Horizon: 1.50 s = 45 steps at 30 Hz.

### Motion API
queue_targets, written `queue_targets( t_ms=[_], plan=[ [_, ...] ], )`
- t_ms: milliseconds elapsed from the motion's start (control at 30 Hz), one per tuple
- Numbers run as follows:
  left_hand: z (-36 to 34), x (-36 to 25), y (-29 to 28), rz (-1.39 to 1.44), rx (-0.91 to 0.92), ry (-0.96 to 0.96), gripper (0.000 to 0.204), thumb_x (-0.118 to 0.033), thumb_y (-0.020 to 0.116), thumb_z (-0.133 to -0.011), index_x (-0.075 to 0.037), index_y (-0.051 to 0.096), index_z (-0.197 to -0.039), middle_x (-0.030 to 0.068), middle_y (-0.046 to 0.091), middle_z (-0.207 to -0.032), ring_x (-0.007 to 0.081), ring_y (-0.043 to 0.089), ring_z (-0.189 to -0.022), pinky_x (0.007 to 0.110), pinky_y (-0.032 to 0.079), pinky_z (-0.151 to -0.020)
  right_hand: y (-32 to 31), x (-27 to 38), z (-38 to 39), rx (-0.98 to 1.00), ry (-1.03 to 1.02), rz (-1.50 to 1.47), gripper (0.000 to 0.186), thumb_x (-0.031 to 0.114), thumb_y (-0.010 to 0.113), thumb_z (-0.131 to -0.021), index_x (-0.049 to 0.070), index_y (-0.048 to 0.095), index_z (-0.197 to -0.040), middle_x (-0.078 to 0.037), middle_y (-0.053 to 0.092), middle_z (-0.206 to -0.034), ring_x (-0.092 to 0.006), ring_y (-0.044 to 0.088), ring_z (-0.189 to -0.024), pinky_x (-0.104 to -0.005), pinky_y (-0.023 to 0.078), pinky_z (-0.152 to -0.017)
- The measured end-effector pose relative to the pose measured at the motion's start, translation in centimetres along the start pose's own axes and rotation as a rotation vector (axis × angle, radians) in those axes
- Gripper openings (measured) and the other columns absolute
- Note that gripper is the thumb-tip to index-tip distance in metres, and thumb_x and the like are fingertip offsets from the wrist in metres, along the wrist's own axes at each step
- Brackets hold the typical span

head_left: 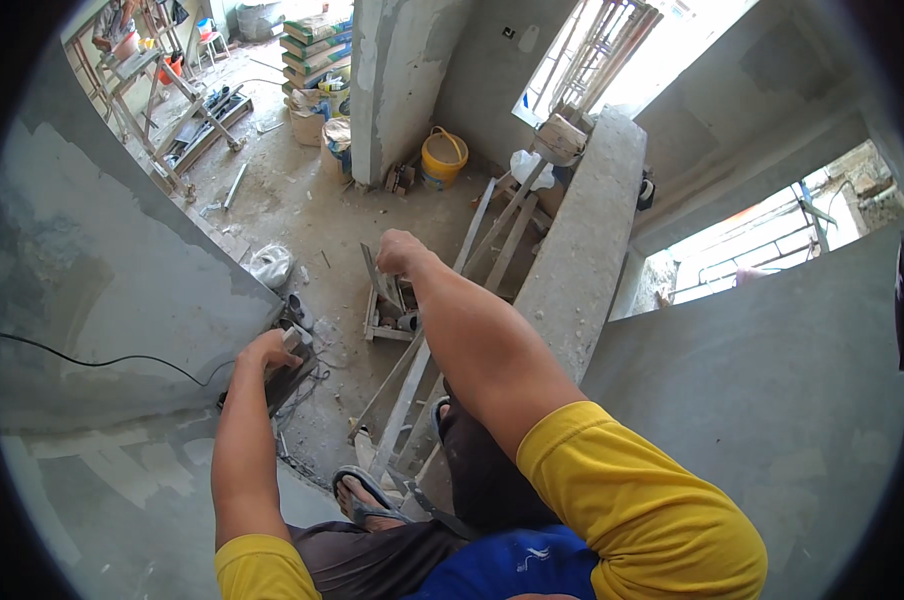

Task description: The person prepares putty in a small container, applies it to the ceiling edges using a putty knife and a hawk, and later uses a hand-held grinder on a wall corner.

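My right hand (400, 252) is stretched out in front of me, its fingers closed. A thin, flat grey tool like a trowel blade (371, 268) sticks out beside its fingers, and its handle is hidden in the fist. Low on the left, by the grey wall (122, 260), my left hand (268, 350) is closed around a dark, flat board-like tool (290, 384). A pale grey lump or block (293, 341) shows at those fingertips. Below my right hand, a small wooden box (390, 330) with odds and ends stands on the floor.
I am up on a narrow metal frame (402, 400), a sandalled foot (364, 496) on it. A long concrete-topped ledge (584, 230) runs along the right. Farther off are a yellow bucket (444, 160), stacked bags (317, 50) and a person (112, 25). A black cable (82, 360) crosses the left wall.
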<state>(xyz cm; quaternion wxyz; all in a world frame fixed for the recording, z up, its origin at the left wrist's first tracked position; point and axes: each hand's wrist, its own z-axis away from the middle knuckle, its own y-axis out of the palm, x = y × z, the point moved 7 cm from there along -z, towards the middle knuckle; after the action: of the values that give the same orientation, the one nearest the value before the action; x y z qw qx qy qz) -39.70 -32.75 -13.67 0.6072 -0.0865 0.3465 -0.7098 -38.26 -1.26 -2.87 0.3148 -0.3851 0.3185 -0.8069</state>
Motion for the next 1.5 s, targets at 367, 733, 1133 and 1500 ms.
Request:
queue_targets(
  t_ms=[367,733,1133,1500],
  plan=[
    [-0.4,0.1,0.2,0.008,-0.012,0.009,0.059,-0.033,0.084,-0.066,0.001,0.060,-0.108,0.0165,0.067,-0.096,0.0300,0.065,-0.087,0.040,0.049,-0.081,0.2,-0.2,-0.5,-0.010,-0.013,0.036,0.030,0.013,0.064,-0.077,-0.004,0.067,-0.102,-0.025,0.067,-0.107,-0.0375,0.066,-0.099,-0.0400,0.054,-0.080],
    [-1.2,0.6,0.8,0.045,0.037,0.014,0.056,-0.033,0.084,-0.067,0.001,0.060,-0.105,0.0148,0.067,-0.092,0.0275,0.063,-0.080,0.039,0.049,-0.076,0.2,-0.3,-0.6,-0.014,0.000,0.040,0.029,0.013,0.065,-0.078,-0.004,0.067,-0.102,-0.024,0.067,-0.107,-0.0361,0.067,-0.097,-0.0395,0.055,-0.079],
    [-1.0,0.5,0.5,0.039,0.010,0.009,0.053,-0.031,0.084,-0.067,0.000,0.060,-0.103,0.0130,0.066,-0.087,0.0239,0.062,-0.074,0.037,0.049,-0.072,0.3,-0.5,-0.7,0.009,-0.002,0.048,0.029,0.013,0.066,-0.079,-0.003,0.067,-0.103,-0.023,0.067,-0.106,-0.0351,0.068,-0.095,-0.0391,0.055,-0.076],
    [-1.0,1.1,0.8,0.026,-0.002,0.031,0.054,-0.032,0.084,-0.068,0.000,0.061,-0.105,0.0164,0.067,-0.095,0.0308,0.064,-0.088,0.041,0.049,-0.081,0.1,-0.2,-0.1,0.032,-0.001,0.027,0.028,0.013,0.066,-0.079,-0.004,0.067,-0.101,-0.022,0.068,-0.104,-0.0347,0.069,-0.092,-0.0390,0.055,-0.074]
  ],
)
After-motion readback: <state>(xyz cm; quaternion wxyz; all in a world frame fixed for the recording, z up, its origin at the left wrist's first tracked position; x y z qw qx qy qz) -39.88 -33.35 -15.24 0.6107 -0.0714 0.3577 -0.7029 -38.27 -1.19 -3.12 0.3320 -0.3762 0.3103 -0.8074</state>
